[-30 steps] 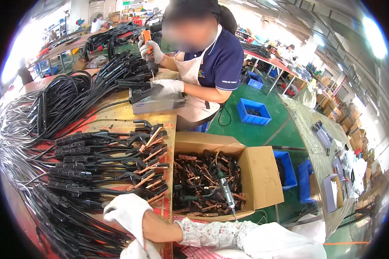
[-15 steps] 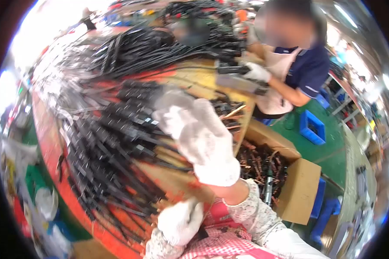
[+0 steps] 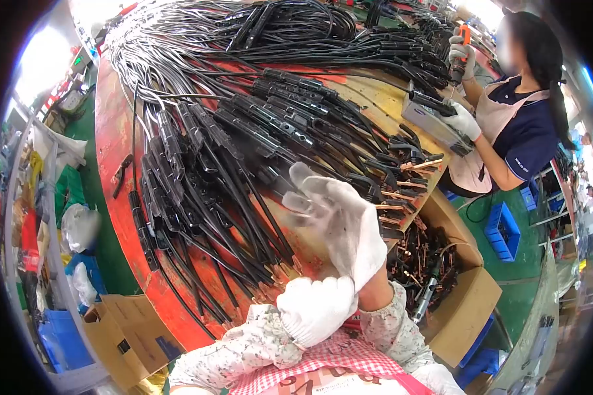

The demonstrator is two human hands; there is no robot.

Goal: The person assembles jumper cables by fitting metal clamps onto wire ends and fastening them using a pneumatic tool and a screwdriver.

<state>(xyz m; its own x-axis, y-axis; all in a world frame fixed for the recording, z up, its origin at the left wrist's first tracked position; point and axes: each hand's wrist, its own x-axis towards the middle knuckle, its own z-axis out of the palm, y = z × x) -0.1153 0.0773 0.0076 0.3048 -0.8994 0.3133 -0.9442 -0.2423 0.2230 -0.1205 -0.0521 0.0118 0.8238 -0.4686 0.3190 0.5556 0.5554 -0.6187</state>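
Note:
My right hand, in a white knit work glove, reaches over the table edge with its fingers apart and smeared by motion. It holds nothing. Beside its wrist is my gloved left hand, its fingers closed on the cuff of the right glove. Beyond my hands lie black cables with black plastic housings along them. Bare copper ends point toward me, close to my left hand.
A red and yellow table carries more cable bundles. On the right, a cardboard box holds copper-ended pieces and a metallic tool. A co-worker holds an orange-handled tool. A blue bin stands on the floor.
My left hand has moved up and right to the right glove's cuff. My right hand has shifted slightly right and spread its fingers. The view has turned, and the co-worker appears farther right.

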